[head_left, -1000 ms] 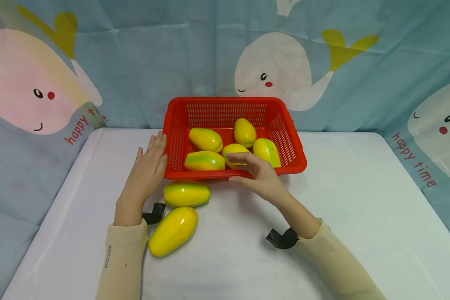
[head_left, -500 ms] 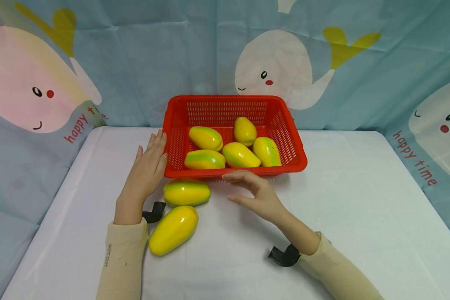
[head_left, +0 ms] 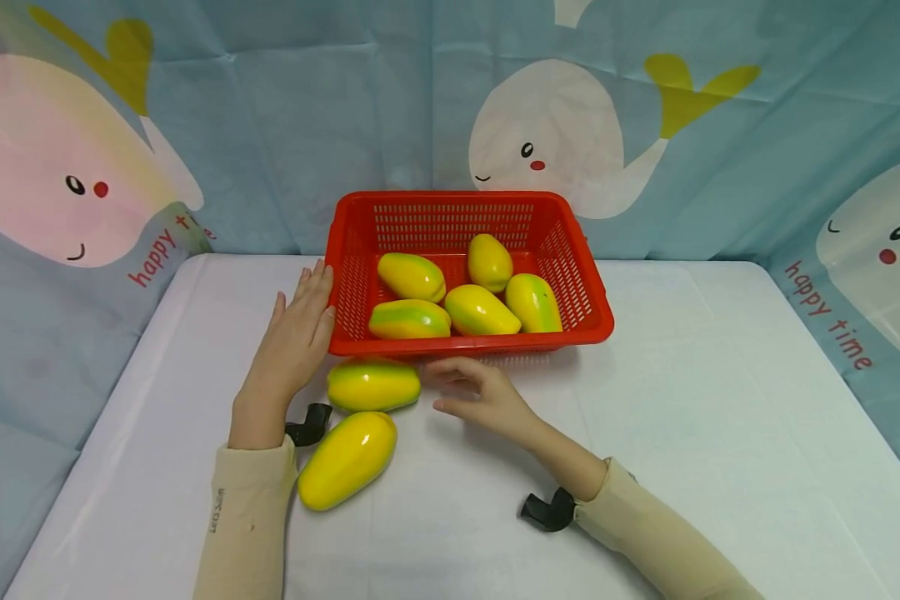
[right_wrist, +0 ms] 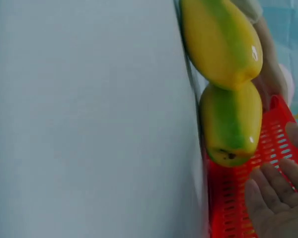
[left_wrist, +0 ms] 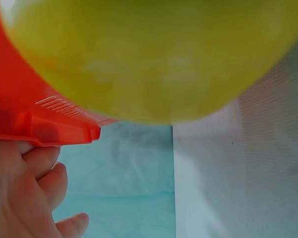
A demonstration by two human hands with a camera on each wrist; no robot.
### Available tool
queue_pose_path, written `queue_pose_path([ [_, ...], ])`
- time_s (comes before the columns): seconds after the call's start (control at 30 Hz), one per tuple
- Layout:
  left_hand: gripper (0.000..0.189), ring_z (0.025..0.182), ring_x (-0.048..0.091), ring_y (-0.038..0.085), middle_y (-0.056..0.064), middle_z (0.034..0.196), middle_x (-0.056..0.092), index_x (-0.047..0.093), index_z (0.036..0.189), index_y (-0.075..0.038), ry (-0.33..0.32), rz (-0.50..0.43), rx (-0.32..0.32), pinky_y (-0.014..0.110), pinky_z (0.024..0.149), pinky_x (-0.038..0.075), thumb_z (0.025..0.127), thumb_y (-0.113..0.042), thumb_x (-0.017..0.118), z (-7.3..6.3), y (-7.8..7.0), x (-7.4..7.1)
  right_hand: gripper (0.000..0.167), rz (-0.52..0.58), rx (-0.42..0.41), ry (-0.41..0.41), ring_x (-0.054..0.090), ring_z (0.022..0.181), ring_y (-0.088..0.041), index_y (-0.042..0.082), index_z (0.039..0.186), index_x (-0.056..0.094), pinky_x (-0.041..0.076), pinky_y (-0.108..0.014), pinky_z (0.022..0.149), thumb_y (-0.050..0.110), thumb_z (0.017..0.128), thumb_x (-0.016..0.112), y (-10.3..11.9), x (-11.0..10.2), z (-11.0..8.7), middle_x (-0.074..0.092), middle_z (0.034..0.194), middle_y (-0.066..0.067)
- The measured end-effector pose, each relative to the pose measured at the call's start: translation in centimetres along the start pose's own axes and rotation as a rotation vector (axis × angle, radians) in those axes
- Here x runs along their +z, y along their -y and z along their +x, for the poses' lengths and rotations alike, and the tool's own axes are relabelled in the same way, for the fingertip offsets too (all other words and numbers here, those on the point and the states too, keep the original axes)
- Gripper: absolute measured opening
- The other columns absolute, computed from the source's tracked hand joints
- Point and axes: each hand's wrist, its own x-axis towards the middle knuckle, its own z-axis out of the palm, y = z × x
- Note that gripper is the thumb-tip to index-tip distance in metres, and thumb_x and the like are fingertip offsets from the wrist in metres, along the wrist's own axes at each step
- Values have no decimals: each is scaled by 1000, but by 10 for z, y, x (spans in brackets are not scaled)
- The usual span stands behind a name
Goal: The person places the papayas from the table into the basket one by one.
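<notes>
A red plastic basket [head_left: 474, 343] with slotted walls holds several yellow-green mangoes [head_left: 412, 277]. My left hand [head_left: 288, 342] lies with fairly straight fingers against its left side; the left wrist view shows those fingers [left_wrist: 52, 183] under the rim. Two more mangoes lie on the table in front of the basket: a greener one [head_left: 373, 386] close to its front wall, and a yellower one [head_left: 347, 461] nearer me. Just right of the greener mango, my right hand [head_left: 487, 400] hovers with loosely bent fingers and holds nothing. In the right wrist view, its fingers [right_wrist: 273, 191] are apart from that mango.
A white cloth covers the table [head_left: 690, 400]. Behind it hangs a blue curtain [head_left: 307, 125] printed with whales. Black wrist mounts [head_left: 547, 510] stick out near both sleeves.
My right hand has come back from over the basket's front rim, down and left to beside the greener mango. My left hand and the mangoes have stayed in place.
</notes>
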Motion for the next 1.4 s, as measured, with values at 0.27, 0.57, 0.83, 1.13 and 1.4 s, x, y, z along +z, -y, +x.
queue_pose_path([
  [0.27,55,144,8,27,7,157,11,14,152,-8,-1,1,-1,58,111,3,102,-25,29,-1,-1,-2,44,17,28,-3,57,113,-35,-8,124,54,46,-41,94,2,84,68,-9,9,14,58,124,-21],
  [0.57,55,144,7,27,7,157,11,14,152,-8,3,-2,6,57,111,1,102,-23,30,0,1,0,48,17,85,-11,57,113,-32,-10,127,52,48,-36,93,1,83,69,-16,18,21,57,125,-23],
  [0.83,55,144,8,27,8,157,11,14,152,-7,0,1,11,58,111,2,102,-23,30,0,1,0,53,-13,119,-7,58,112,-32,-10,129,50,49,-32,91,5,83,71,-20,26,27,55,128,-23],
  [1.13,55,144,8,27,7,157,11,14,152,-8,-1,3,5,58,111,3,102,-23,30,-1,1,0,54,44,127,-23,61,108,-31,-8,129,50,50,-34,90,1,81,72,-19,33,30,56,125,-23],
  [1.4,55,144,6,26,7,157,10,14,152,-7,7,-4,8,58,111,3,102,-24,29,-1,0,-1,54,76,132,-64,61,106,-32,-8,128,52,50,-34,89,0,79,73,-18,31,25,57,124,-23],
])
